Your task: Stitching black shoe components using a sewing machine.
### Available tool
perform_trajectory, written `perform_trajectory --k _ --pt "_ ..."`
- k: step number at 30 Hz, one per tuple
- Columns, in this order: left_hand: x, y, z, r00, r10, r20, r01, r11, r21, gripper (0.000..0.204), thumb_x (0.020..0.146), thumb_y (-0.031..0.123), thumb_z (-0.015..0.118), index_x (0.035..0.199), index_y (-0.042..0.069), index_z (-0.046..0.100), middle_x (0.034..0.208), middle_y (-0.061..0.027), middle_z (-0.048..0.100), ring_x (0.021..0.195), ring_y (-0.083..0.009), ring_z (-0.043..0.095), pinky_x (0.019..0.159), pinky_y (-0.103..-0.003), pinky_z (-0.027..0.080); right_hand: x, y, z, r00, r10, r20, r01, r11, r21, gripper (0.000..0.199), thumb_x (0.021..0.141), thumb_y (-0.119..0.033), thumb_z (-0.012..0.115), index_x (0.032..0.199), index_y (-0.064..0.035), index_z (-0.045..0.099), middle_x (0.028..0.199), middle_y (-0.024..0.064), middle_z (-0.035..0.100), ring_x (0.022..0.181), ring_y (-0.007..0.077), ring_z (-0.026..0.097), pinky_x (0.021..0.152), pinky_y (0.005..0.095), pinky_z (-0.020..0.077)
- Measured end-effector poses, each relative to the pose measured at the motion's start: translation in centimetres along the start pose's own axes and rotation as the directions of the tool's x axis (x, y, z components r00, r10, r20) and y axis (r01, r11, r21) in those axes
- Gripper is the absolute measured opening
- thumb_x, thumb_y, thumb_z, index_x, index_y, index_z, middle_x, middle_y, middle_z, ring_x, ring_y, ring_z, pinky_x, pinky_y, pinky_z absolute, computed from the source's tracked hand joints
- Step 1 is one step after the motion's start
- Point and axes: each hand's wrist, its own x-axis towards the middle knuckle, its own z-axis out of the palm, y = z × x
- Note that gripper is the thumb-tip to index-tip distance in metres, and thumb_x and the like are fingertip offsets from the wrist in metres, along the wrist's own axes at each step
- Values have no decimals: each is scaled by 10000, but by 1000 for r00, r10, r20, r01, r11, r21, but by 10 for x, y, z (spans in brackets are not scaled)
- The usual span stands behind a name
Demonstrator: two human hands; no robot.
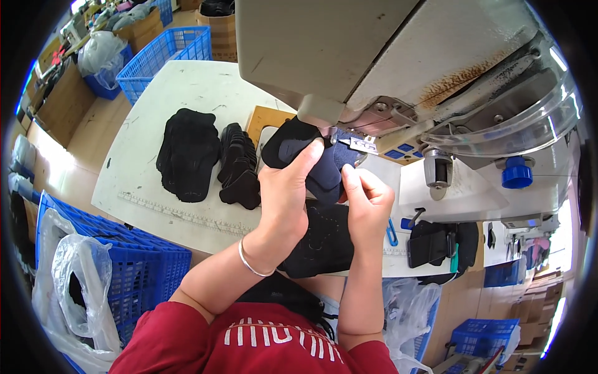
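Under the head of a large sewing machine, both my hands hold a dark navy and black sock-shaped fabric piece. My left hand grips its left side, thumb pressed on top near the machine's working point. With thumb and fingertips, my right hand pinches its right edge. A small white printed label lies just beyond the fabric. The needle area is mostly hidden behind the machine head and my thumb. Left of my hands lie a stack of dark sock-shaped pieces and a flat black fabric pile.
Black fabric lies at the near edge of the white table, below my wrists. Blue thread snips and a black pouch are to the right. Blue crates stand left; the machine's clear guard overhangs the right.
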Motion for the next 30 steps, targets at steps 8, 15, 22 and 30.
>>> perform_trajectory --k 8,15,22,30 --pt "-5 -7 4 998 55 -32 -54 998 41 162 839 104 674 957 4 627 889 -52 657 752 -123 651 649 -265 557 -2 0 -10 997 64 -40 -59 991 118 251 909 -171 600 761 26 649 649 -7 571 569 48 487 515 217 393" --pt "7 18 -27 995 -41 88 22 977 214 183 869 208 659 915 31 658 833 -38 671 669 -107 638 580 -258 527 -8 -4 -4 993 105 61 -112 986 126 177 883 -107 632 807 50 663 692 21 611 594 69 574 560 218 498" --pt "11 27 -33 975 -84 208 13 947 321 204 871 225 666 902 24 664 830 -40 677 681 -104 642 538 -248 519 -5 -1 -7 993 104 60 -111 985 130 173 884 -105 623 765 20 640 671 14 589 563 90 568 544 222 463" --pt "5 25 -35 952 -153 266 65 948 311 174 860 155 664 958 11 653 868 -46 676 724 -124 654 543 -261 531 -9 0 -10 987 141 79 -155 964 218 198 906 -119 600 788 29 657 686 -3 598 607 55 552 570 217 481"
